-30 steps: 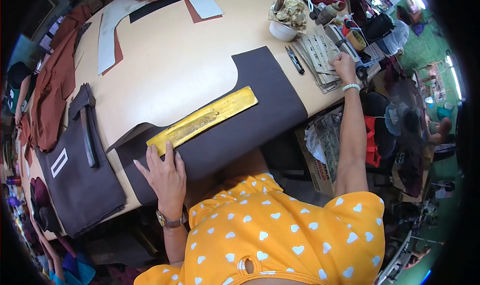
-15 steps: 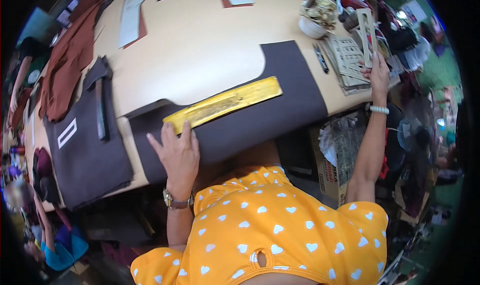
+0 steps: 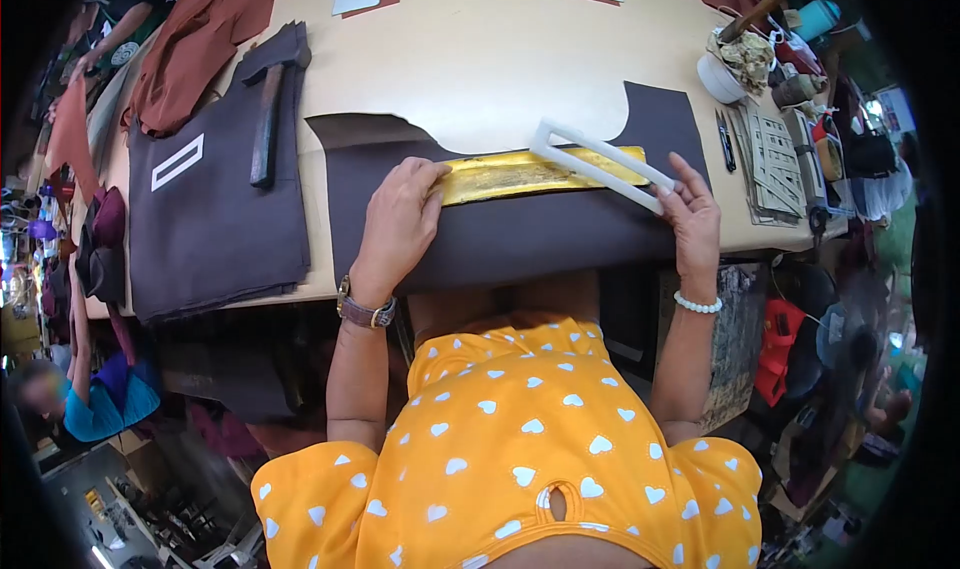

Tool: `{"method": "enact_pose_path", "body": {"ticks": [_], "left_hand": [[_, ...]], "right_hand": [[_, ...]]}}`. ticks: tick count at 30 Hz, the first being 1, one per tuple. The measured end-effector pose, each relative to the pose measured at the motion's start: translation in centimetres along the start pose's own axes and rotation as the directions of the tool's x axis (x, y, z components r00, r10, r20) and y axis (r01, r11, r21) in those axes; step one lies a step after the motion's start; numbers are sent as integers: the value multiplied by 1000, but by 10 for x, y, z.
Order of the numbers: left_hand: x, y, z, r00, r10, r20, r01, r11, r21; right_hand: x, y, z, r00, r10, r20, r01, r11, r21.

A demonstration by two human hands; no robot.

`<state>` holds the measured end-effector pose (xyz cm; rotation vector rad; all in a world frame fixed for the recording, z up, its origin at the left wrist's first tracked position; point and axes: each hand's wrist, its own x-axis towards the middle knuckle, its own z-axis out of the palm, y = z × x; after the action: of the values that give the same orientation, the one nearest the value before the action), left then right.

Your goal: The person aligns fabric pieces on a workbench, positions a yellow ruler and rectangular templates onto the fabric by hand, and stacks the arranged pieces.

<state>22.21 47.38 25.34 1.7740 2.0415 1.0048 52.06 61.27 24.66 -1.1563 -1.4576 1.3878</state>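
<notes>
My right hand (image 3: 690,209) pinches one end of a white rectangular frame template (image 3: 600,172), which slants over the right part of a long yellow strip (image 3: 500,177). The strip has a dark, worn streak along its middle and lies on a dark brown leather piece (image 3: 520,229) with a curved cut-out. At the strip's left end, my left hand (image 3: 402,209) has its fingers and thumb closed on the edge.
On the left, a hammer (image 3: 266,129) and a small white frame (image 3: 178,161) lie on stacked dark pieces (image 3: 220,229). To the right are a pen (image 3: 725,141), slotted templates (image 3: 775,164) and a white pot (image 3: 722,77). Reddish-brown leather (image 3: 200,49) lies at the far left.
My right hand has brought the white frame from the template pile over to the yellow strip. My left hand has gone from lying spread to gripping the strip's end. The camera view has shifted.
</notes>
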Motion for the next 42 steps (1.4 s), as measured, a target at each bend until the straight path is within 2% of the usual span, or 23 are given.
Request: {"method": "enact_pose_path", "body": {"ticks": [2, 3, 6, 11, 17, 23, 26, 29, 32, 33, 42], "left_hand": [[0, 0, -2, 1000, -27, -6, 26, 999, -38], [-1, -1, -2, 999, -46, 8, 46, 997, -59], [-2, -4, -3, 996, -81, 42, 86, 989, -118], [-9, -2, -4, 995, -82, 58, 91, 978, -188], [-11, 4, -5, 995, -53, 85, 61, 994, -91], [-13, 5, -1, 999, -22, 43, 23, 999, -22], [-12, 8, -3, 994, -63, 85, 66, 997, -43], [-13, 8, 0, 998, -31, 51, 31, 999, 9], [-12, 10, -1, 996, -49, 71, 51, 998, -24], [-12, 12, -1, 995, -70, 76, 75, 996, -58], [-14, 9, 1, 998, -35, 57, 38, 998, -43]], "right_hand": [[-5, -14, 6, 997, 78, -21, -76, 990, 115], [-5, -13, 10, 998, 52, 28, -55, 992, 112], [-18, -19, 36, 989, 116, 93, -114, 993, -28], [-22, -5, 56, 996, 80, 38, -79, 996, -36], [-22, -10, 58, 994, 107, 15, -105, 991, -81], [-21, -9, 58, 994, 112, 2, -112, 992, -63], [-22, -12, 60, 993, 122, -9, -122, 989, -79], [-23, -12, 61, 995, 90, -52, -98, 983, -159], [-25, -12, 53, 992, -114, -60, 84, 925, -370], [-26, -13, 50, 994, -85, -69, 51, 917, -396], [-27, -6, 49, 994, -24, -107, -12, 948, -319]]}}
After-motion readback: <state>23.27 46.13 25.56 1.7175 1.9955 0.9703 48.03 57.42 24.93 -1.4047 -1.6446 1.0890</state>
